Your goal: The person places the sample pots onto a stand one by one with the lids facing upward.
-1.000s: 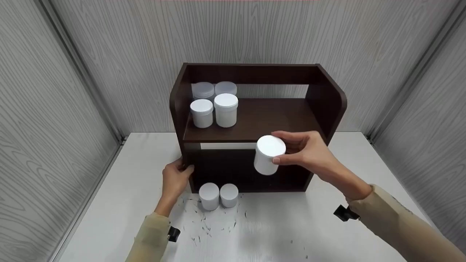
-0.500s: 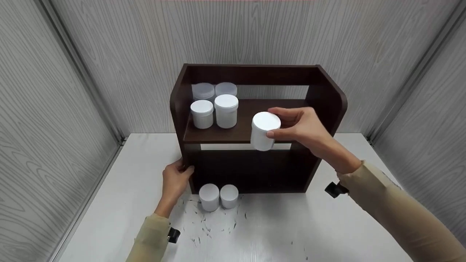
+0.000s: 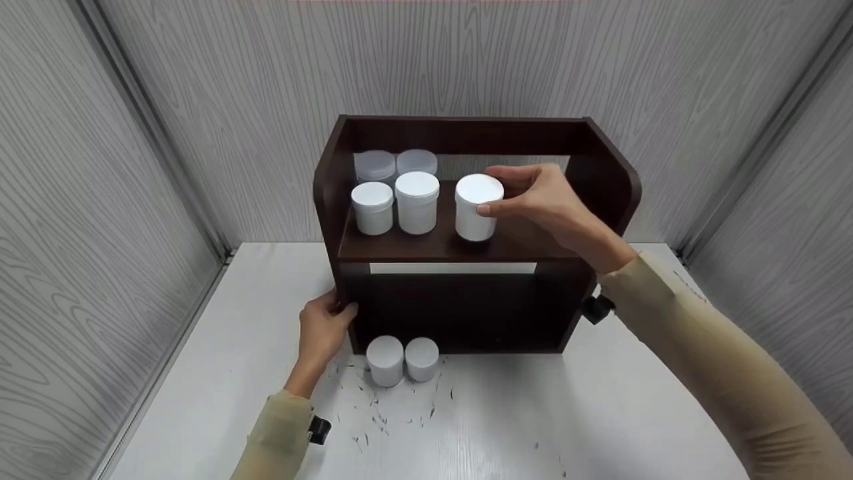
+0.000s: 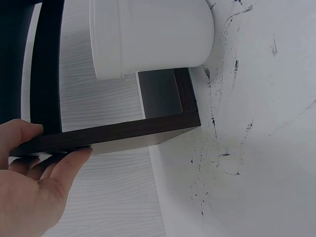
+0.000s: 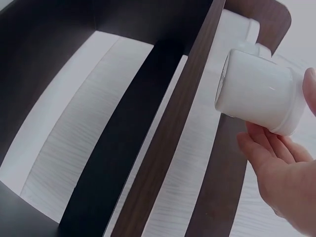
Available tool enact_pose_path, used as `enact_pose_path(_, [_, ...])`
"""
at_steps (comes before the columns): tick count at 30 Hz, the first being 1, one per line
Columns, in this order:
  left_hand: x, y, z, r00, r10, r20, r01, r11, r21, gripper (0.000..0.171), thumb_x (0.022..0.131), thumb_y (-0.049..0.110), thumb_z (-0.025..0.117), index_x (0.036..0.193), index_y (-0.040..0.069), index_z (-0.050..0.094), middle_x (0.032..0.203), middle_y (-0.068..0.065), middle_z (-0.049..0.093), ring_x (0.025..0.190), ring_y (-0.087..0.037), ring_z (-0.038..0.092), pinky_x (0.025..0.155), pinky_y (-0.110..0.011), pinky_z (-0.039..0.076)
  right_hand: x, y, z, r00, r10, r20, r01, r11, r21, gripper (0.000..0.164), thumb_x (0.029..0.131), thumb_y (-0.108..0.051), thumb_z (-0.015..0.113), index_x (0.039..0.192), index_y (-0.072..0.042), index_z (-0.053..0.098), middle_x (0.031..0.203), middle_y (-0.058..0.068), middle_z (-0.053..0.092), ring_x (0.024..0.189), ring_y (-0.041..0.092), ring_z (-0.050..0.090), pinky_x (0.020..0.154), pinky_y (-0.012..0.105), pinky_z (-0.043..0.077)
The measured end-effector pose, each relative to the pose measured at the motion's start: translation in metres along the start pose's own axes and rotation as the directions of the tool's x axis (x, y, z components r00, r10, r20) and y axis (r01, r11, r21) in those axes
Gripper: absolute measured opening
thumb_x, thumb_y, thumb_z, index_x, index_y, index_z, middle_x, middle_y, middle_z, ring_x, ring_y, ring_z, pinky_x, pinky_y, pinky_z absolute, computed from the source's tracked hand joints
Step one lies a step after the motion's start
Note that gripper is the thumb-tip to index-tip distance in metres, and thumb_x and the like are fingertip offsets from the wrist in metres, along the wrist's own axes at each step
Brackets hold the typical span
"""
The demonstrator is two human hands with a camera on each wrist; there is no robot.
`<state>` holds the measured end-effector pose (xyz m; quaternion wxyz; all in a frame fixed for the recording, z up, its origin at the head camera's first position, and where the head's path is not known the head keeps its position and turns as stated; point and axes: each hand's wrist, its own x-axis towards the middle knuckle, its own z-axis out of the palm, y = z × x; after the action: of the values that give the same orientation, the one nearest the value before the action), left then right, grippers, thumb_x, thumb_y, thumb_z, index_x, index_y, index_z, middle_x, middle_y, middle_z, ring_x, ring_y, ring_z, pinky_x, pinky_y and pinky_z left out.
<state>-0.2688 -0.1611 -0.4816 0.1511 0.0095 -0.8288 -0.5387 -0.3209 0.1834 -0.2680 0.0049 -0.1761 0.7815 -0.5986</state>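
Observation:
My right hand pinches a white lidded jar between thumb and fingers, close over the upper board of a dark brown two-tier shelf. Whether the jar's base touches the board I cannot tell. In the right wrist view the held jar shows its side and base edge. Left of it on the same board stand two white jars, a taller one and a shorter one, before two translucent-looking jars. My left hand grips the shelf's left side panel, thumb on one face, fingers on the other.
On the white table, before the shelf's lower left, stand two more white jars, a bigger one and a smaller one. Dark scuff marks lie near them. Grey wood-grain walls enclose the back and sides.
My right hand has raised the jar from before the lower tier to the upper board, moving it slightly left and away from me. The left hand has stayed on the side panel.

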Motion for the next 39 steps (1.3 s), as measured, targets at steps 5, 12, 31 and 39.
enact_pose_path(5, [0.0,0.001,0.0,1.0,-0.008,-0.006,0.008,1.0,0.004,0.044,0.097,0.01,0.07,0.136,-0.009,0.064,0.121,-0.026,0.072,0.107,-0.033,0.073,0.084,-0.034,0.058,0.018,0.004,0.001,1.0,0.013,0.007,-0.013,1.0,-0.006,0.071,0.078,-0.007,0.094,0.14,0.005,0.063,0.132,0.017,0.07,0.116,0.021,0.069,0.096,0.031,0.056])
enact_pose_path(12, [-0.001,0.001,0.0,1.0,-0.018,-0.006,0.018,1.0,-0.001,0.045,0.097,0.009,0.069,0.137,-0.01,0.063,0.122,-0.025,0.072,0.108,-0.034,0.073,0.085,-0.037,0.059,0.039,0.01,0.004,1.0,0.012,0.014,-0.012,0.999,-0.035,0.068,0.079,-0.007,0.093,0.139,0.005,0.064,0.138,0.015,0.067,0.12,0.021,0.066,0.099,0.031,0.054])
enact_pose_path(31, [-0.002,0.002,0.0,1.0,-0.003,-0.003,0.003,1.0,-0.011,0.047,0.097,0.01,0.07,0.138,-0.011,0.061,0.123,-0.025,0.072,0.111,-0.035,0.072,0.088,-0.038,0.058,0.075,0.015,-0.003,0.999,0.051,0.009,-0.05,0.993,-0.108,0.067,0.083,-0.015,0.093,0.141,0.002,0.065,0.144,0.016,0.063,0.133,0.022,0.06,0.106,0.031,0.049])
enact_pose_path(39, [-0.003,0.002,0.0,1.0,0.006,-0.01,-0.007,1.0,-0.022,0.045,0.097,0.008,0.07,0.137,-0.012,0.062,0.123,-0.026,0.072,0.11,-0.035,0.072,0.083,-0.031,0.057,0.082,0.015,-0.004,0.998,0.05,0.034,-0.047,0.994,-0.099,0.063,0.084,-0.013,0.091,0.14,0.002,0.065,0.145,0.015,0.062,0.133,0.022,0.059,0.104,0.032,0.05])
